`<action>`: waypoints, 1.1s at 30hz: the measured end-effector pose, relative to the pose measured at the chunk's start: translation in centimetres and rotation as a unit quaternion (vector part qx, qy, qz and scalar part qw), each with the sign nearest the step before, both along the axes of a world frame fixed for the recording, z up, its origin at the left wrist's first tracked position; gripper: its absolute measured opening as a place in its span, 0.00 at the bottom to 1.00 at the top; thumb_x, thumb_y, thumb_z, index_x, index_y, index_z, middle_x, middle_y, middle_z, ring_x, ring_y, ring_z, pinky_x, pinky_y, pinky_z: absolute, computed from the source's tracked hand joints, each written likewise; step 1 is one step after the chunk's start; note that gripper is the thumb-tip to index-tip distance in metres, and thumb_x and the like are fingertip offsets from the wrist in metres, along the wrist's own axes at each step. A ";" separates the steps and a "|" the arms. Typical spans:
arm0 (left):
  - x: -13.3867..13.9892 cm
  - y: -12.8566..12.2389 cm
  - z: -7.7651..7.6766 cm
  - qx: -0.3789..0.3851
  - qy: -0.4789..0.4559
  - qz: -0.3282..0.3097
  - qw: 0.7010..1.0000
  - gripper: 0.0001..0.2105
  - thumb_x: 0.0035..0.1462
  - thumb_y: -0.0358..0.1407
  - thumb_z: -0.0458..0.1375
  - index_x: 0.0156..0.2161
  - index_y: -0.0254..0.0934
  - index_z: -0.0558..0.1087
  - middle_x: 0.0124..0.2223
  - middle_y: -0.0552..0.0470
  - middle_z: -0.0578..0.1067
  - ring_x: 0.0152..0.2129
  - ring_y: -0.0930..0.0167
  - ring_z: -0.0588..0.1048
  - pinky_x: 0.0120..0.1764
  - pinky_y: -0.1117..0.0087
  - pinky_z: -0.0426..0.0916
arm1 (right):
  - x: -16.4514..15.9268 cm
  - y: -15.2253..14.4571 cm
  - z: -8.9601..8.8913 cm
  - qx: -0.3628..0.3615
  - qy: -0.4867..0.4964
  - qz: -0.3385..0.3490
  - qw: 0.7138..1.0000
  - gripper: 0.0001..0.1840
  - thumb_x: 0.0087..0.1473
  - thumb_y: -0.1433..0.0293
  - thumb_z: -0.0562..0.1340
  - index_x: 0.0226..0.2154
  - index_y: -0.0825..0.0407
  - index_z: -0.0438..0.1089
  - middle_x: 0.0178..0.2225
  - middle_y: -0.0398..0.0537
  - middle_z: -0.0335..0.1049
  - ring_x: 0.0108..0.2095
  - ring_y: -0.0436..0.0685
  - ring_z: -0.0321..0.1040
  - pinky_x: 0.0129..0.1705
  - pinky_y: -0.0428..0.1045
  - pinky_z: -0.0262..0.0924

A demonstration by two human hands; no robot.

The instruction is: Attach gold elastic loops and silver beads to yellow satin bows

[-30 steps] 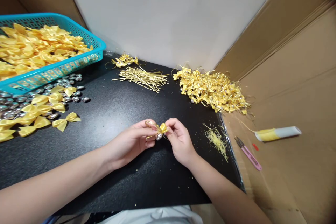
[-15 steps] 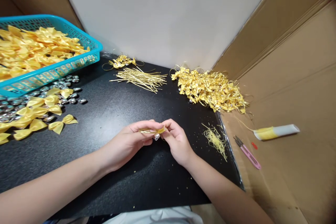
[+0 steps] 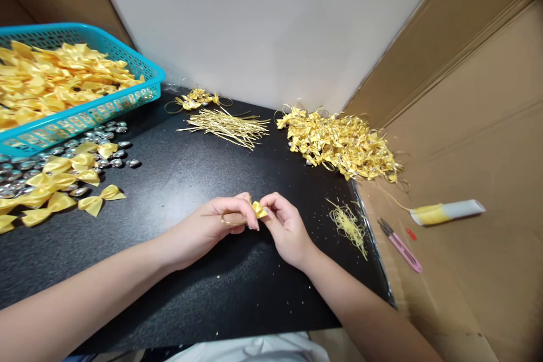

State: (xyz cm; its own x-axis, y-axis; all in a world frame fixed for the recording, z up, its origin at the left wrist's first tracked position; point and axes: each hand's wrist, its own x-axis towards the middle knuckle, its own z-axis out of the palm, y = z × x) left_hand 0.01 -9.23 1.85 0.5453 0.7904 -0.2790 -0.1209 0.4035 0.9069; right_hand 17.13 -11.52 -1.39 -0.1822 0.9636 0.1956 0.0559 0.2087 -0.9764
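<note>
Near the table's front, both hands meet over a small yellow ribbon bow [image 3: 259, 210]. My left hand [image 3: 227, 216] is closed on the bow from the left, with a gold cord loop [image 3: 228, 219] sticking out between its fingers. From the right, my right hand [image 3: 285, 226] pinches the bow's other side between thumb and fingers. The silver bell-like bead on the bow is hidden now. Loose yellow bows [image 3: 102, 201] and shiny silver beads [image 3: 116, 163] lie to the left.
A turquoise basket [image 3: 159, 82] full of yellow bows stands at back left. Gold cord pieces [image 3: 229, 127] lie behind my hands, a heap of finished-looking bows [image 3: 339, 144] at back right. Thread scraps [image 3: 350, 229], pink thread snips [image 3: 405, 251] and a thread tube [image 3: 447, 212] are at right.
The bow has turned in my fingers, so its yellow face shows and the silver bead no longer does. My left index finger has bent down over it. My right hand stays in place.
</note>
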 end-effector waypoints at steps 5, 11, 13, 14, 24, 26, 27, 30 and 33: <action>0.3 -0.1 -0.1 -0.097 -0.079 0.017 0.992 0.12 0.44 0.38 0.70 0.21 0.36 0.72 0.28 0.53 0.68 0.27 0.73 0.64 0.30 0.75 0.58 | 0.1 0.0 0.1 0.017 -0.011 -0.004 1.000 0.09 0.61 0.64 0.55 0.30 0.50 0.62 0.25 0.39 0.58 0.25 0.49 0.54 0.27 0.45 0.53; 0.5 -0.1 0.1 -0.159 -0.126 0.007 0.979 0.15 0.42 0.35 0.71 0.21 0.35 0.67 0.24 0.56 0.67 0.23 0.75 0.61 0.26 0.77 0.59 | 0.1 0.1 0.0 0.021 0.016 0.010 1.000 0.09 0.62 0.64 0.55 0.31 0.50 0.62 0.27 0.40 0.59 0.27 0.49 0.56 0.30 0.45 0.53; 0.4 -0.1 0.1 -0.165 -0.129 0.006 0.978 0.16 0.42 0.35 0.72 0.21 0.35 0.66 0.24 0.56 0.66 0.23 0.75 0.61 0.26 0.77 0.60 | 0.1 0.1 -0.1 0.017 0.024 0.016 0.999 0.09 0.62 0.64 0.55 0.31 0.49 0.62 0.27 0.41 0.59 0.27 0.49 0.55 0.30 0.45 0.53; 0.4 -0.1 0.1 -0.168 -0.131 0.006 0.977 0.17 0.41 0.34 0.72 0.22 0.35 0.65 0.24 0.56 0.66 0.23 0.75 0.61 0.26 0.77 0.60 | 0.1 0.1 -0.1 0.016 0.025 0.016 0.999 0.09 0.62 0.64 0.55 0.31 0.49 0.62 0.27 0.41 0.59 0.27 0.49 0.55 0.30 0.45 0.53; 0.4 -0.1 -0.4 -0.164 -0.150 0.000 0.975 0.16 0.46 0.31 0.68 0.22 0.35 0.62 0.24 0.55 0.67 0.23 0.75 0.62 0.26 0.77 0.61 | 0.9 0.1 1.0 0.131 -0.113 -0.025 0.985 0.09 0.62 0.72 0.54 0.30 0.50 0.62 0.26 0.41 0.61 0.28 0.50 0.57 0.32 0.48 0.53; 0.4 -0.1 -0.4 -0.157 -0.148 0.004 0.976 0.16 0.46 0.31 0.68 0.22 0.35 0.62 0.24 0.56 0.66 0.23 0.75 0.62 0.26 0.77 0.61 | 1.1 0.1 1.5 0.177 -0.154 -0.038 0.971 0.09 0.61 0.74 0.54 0.30 0.50 0.63 0.26 0.41 0.62 0.28 0.51 0.57 0.33 0.48 0.54; 0.3 -0.2 -0.4 -0.151 -0.146 0.007 0.978 0.16 0.46 0.31 0.68 0.22 0.35 0.62 0.24 0.57 0.66 0.23 0.76 0.61 0.26 0.77 0.61 | 1.2 0.1 1.7 0.199 -0.171 -0.044 0.964 0.09 0.61 0.75 0.53 0.30 0.50 0.63 0.26 0.41 0.62 0.28 0.51 0.57 0.33 0.48 0.55; 0.4 -0.2 -0.4 -0.136 -0.141 0.016 0.980 0.16 0.46 0.32 0.68 0.23 0.35 0.62 0.24 0.57 0.65 0.23 0.76 0.61 0.26 0.77 0.60 | 1.2 0.0 2.0 0.250 -0.209 -0.056 0.944 0.09 0.60 0.77 0.53 0.30 0.50 0.63 0.25 0.42 0.63 0.28 0.52 0.57 0.33 0.48 0.55; 0.5 -0.2 -0.3 -0.129 -0.129 0.023 0.983 0.17 0.46 0.33 0.69 0.23 0.35 0.62 0.25 0.57 0.66 0.24 0.76 0.62 0.28 0.77 0.60 | 1.1 -0.2 2.1 0.286 -0.237 -0.072 0.926 0.09 0.60 0.78 0.53 0.31 0.51 0.64 0.25 0.43 0.63 0.28 0.52 0.56 0.32 0.49 0.55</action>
State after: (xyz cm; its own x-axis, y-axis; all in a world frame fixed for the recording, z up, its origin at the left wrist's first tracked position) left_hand 0.49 -9.47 1.57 0.5891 0.7377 -0.3298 -0.3578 0.6041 0.7121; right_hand 18.22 -11.72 0.73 -0.2551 0.7485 0.6121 0.5166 0.6406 -0.5681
